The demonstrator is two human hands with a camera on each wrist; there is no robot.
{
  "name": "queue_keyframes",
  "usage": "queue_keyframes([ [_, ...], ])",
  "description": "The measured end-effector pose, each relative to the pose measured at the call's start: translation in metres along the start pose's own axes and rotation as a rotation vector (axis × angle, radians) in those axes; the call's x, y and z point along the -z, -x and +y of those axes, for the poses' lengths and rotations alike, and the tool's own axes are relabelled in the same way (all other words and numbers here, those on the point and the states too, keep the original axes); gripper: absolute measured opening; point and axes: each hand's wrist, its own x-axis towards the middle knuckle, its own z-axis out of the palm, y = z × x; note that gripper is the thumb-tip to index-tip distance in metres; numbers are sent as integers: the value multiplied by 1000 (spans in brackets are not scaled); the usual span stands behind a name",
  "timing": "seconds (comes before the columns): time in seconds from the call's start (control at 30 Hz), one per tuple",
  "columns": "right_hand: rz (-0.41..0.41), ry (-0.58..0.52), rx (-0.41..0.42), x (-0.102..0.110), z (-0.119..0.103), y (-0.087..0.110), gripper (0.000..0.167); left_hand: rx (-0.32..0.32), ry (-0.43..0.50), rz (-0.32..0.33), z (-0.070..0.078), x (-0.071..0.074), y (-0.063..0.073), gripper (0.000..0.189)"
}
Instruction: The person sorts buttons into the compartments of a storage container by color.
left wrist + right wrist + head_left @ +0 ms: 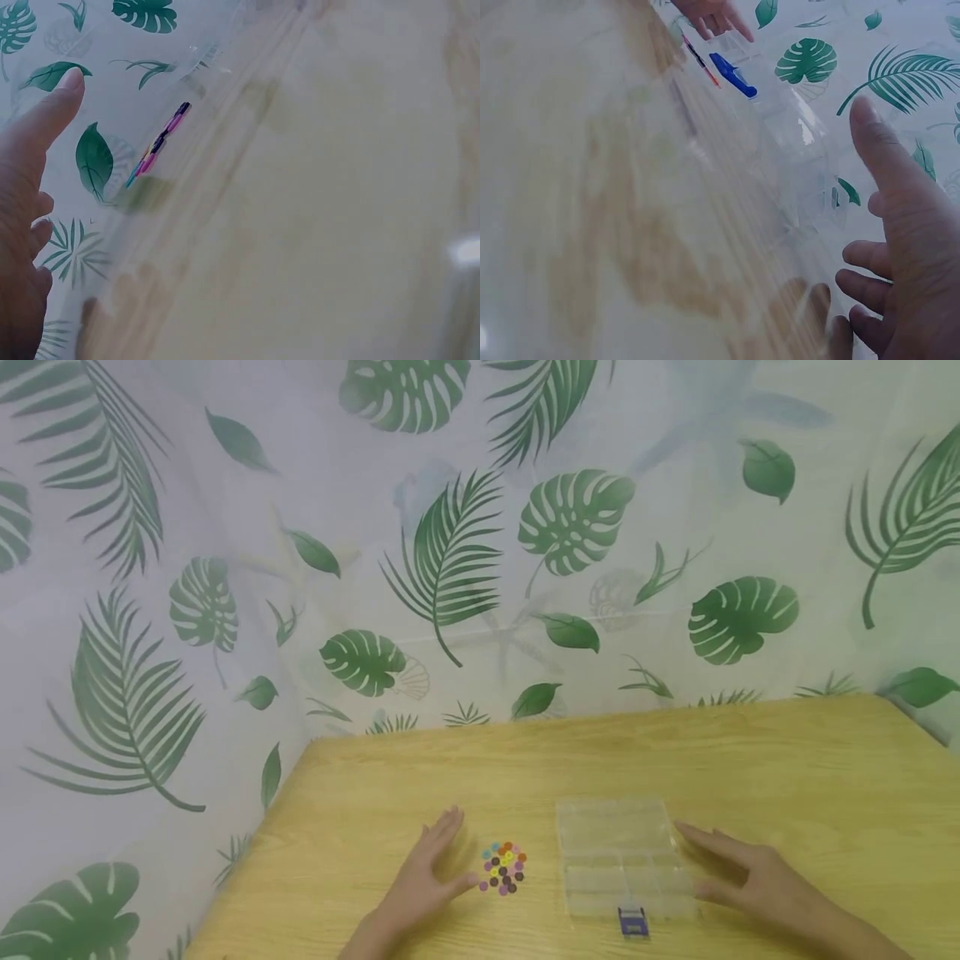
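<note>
A loose cluster of small flat coloured discs (503, 870), like buttons, lies on the table between my left hand and a clear plastic box. My left hand (422, 878) is just left of the discs, fingers extended, thumb close to their edge and nothing held. The see-through compartment box (592, 853) has a blue tag or latch (633, 922) at its near side; whether its lid is closed I cannot tell. Beside the box's right side is my right hand (765, 883), thumb and fingers spread and holding nothing. In the right wrist view, its thumb (881, 142) points up near the box (799, 161).
The light wood table (420, 768) reaches back to a wall covering (480, 568) printed with green leaves. The same covering runs along the table's left edge. The discs lie a short way left of the box.
</note>
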Motion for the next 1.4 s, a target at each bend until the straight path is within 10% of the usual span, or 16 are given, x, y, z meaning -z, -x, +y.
queue_keyframes([
  [0.4,-31,-61,-4,-6,11,2,64,99,179,-24,-7,-4,4,76],
  [1.4,90,90,261,-21,13,-2,58,16,101,-20,-9,-5,5,68],
])
